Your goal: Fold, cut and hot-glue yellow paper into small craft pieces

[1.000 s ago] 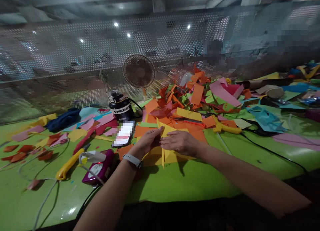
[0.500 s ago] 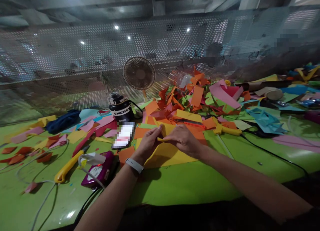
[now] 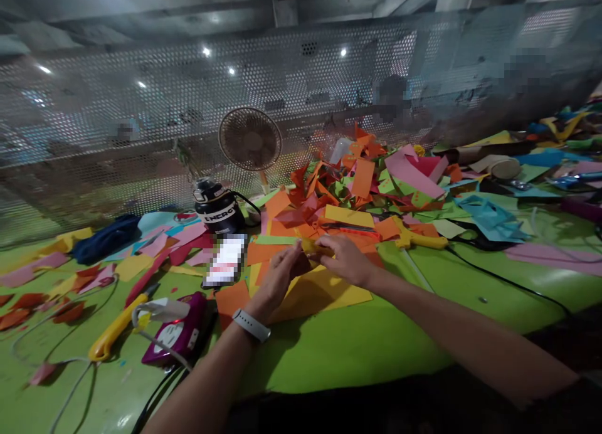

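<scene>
Between my two hands is a small folded piece of yellow paper. My left hand, with a pale watch band on its wrist, is closed on the piece's left side. My right hand pinches it from the right, its fingers curled. Part of the piece is hidden by the fingers. Below the hands lies a larger yellow sheet on the green table, with orange sheets beside and under it.
A phone, a dark bottle and a fan stand to the left and behind. Nearer left are a purple power strip and a yellow glue gun. Another yellow glue gun lies right. Paper scraps pile behind.
The yellow paper has turned between my fingers; its raised pointed flap no longer stands up, and it now looks lower and more covered. The view has shifted slightly right.
</scene>
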Motion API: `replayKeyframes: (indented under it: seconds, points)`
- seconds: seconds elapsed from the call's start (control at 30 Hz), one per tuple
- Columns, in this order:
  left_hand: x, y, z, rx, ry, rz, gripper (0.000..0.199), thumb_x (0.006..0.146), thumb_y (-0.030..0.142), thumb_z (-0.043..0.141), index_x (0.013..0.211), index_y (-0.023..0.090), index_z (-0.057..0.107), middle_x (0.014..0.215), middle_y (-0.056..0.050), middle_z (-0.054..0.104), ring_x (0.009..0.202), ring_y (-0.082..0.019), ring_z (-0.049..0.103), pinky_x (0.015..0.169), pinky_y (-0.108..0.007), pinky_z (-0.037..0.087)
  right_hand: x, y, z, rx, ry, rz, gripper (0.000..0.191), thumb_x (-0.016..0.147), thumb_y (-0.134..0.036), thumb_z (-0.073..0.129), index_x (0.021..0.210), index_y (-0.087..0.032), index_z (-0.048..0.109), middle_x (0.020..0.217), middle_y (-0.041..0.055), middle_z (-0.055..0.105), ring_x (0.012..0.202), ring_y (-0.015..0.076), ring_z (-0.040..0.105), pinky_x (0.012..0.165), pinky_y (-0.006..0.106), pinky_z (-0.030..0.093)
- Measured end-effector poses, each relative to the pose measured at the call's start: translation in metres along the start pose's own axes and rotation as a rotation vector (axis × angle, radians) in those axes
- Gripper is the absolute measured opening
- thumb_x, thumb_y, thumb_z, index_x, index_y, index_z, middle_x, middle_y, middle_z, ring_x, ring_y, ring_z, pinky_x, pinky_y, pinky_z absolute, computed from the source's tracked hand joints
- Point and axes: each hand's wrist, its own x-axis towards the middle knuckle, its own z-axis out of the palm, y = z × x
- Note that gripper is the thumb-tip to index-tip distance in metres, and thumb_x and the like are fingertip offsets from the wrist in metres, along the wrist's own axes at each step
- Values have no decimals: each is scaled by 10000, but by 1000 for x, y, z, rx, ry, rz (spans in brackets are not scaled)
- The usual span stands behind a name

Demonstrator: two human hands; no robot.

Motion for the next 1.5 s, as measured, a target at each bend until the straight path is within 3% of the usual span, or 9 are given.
replayKeyframes:
  seconds: [0.13, 0.43, 0.6, 0.7, 0.77, 0.83, 0.93, 1.17, 1.5]
  points:
    - [0, -2, 5, 108, 9, 31, 346, 633, 470, 792, 729, 150, 701, 694, -10, 659, 655, -117, 583, 709, -231, 488, -1, 3, 0, 37, -43, 52, 70, 796, -187, 616, 728, -170, 617, 663, -14, 589, 620, 122, 505, 593, 234, 334]
    - [3, -4, 7, 40, 61, -4, 344, 594, 469, 811, 639, 149, 697, 634, 1, 662, 614, -105, 593, 683, -223, 499, -2, -2, 3, -18, -27, 99, 79, 774, -250, 610, 792, -174, 620, 698, 6, 602, 658, 151, 518, 637, 271, 383]
    - [3, 0, 7, -53, 108, 41, 333, 589, 443, 825, 709, 152, 714, 678, 4, 692, 660, -122, 633, 701, -234, 510, -3, -3, -1, 19, 169, 23, 130, 798, -267, 598, 895, -181, 612, 877, 58, 659, 846, 198, 582, 816, 346, 432]
    - [4, 1, 7, -139, 177, 56, 348, 541, 425, 852, 712, 161, 703, 710, 9, 709, 684, -124, 651, 704, -233, 515, -1, -1, -3, 178, 360, 80, 362, 779, -319, 640, 1102, -182, 550, 1123, 109, 603, 1065, 229, 540, 939, 381, 415]
    - [5, 1, 7, -179, 220, 75, 353, 533, 426, 855, 712, 167, 695, 721, 17, 714, 696, -119, 656, 715, -229, 515, 0, 1, -3, 342, 393, 195, 532, 726, -386, 702, 1177, -189, 499, 1223, 124, 546, 1115, 234, 518, 945, 381, 425]
    - [5, 0, 8, -203, 236, 89, 349, 541, 424, 852, 722, 171, 694, 745, 18, 721, 728, -120, 664, 747, -230, 517, 2, 2, 0, 523, 316, 356, 612, 655, -441, 756, 1152, -186, 506, 1166, 114, 571, 1028, 222, 560, 862, 361, 473]
    - [5, -1, 9, -235, 229, 78, 342, 549, 407, 855, 739, 172, 693, 790, 8, 733, 775, -135, 678, 796, -250, 520, 3, -3, 2, 747, 170, 498, 532, 609, -456, 787, 1000, -171, 565, 905, 51, 638, 796, 172, 596, 725, 319, 495]
    - [4, -1, 12, -286, 205, 49, 343, 537, 389, 866, 730, 169, 685, 793, -13, 741, 815, -180, 695, 822, -298, 529, 2, -10, 0, 853, 190, 465, 413, 581, -442, 808, 794, -176, 574, 670, -31, 601, 648, 131, 570, 651, 280, 468]
    - [5, -3, 11, -347, 247, 36, 294, 538, 335, 875, 713, 181, 696, 749, 16, 729, 725, -119, 667, 737, -225, 515, 2, -3, 7, 949, 244, 440, 413, 571, -425, 818, 797, -174, 579, 705, -28, 611, 638, 115, 551, 637, 262, 457]
